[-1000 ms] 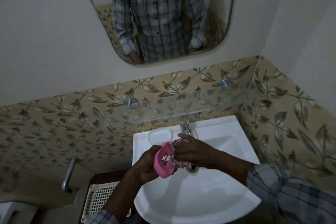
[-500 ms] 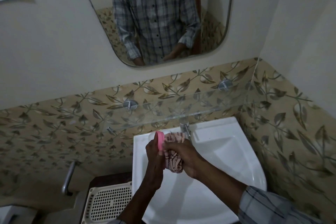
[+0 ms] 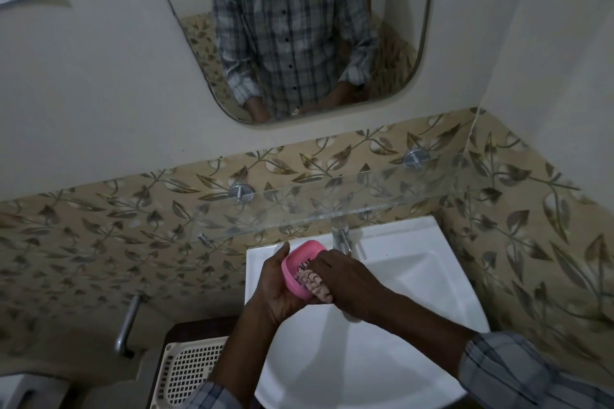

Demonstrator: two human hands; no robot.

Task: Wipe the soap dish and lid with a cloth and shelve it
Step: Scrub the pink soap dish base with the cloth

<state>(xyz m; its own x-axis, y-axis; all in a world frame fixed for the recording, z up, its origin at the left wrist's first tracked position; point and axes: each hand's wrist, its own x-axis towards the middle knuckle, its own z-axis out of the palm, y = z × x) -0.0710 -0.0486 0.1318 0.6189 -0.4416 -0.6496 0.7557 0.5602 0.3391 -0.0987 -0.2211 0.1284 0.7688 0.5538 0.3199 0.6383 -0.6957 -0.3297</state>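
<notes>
White and wide, the sink (image 3: 415,325) fills the near right part of the bathroom, and a cream plastic basket (image 3: 186,372) with a grid of holes stands just beside it at the near left. Above the basin, both forearms reach in from the near edge. The left hand (image 3: 279,292) is curled around the pink soap dish (image 3: 297,267), with the thumb on its far rim, and holds it tilted so the hollow side faces right. The right hand (image 3: 345,279) is closed around a bunched patterned cloth (image 3: 314,284) and presses it into the hollow of the dish. Just beyond the hands, a metal tap (image 3: 340,237) rises at the far edge of the sink. Farther up, a clear glass shelf (image 3: 332,209) is fixed on two round metal mounts to the tiles with a leaf pattern. On the far wall hangs a mirror (image 3: 415,26) with rounded corners, which reflects a checked shirt and both arms.
</notes>
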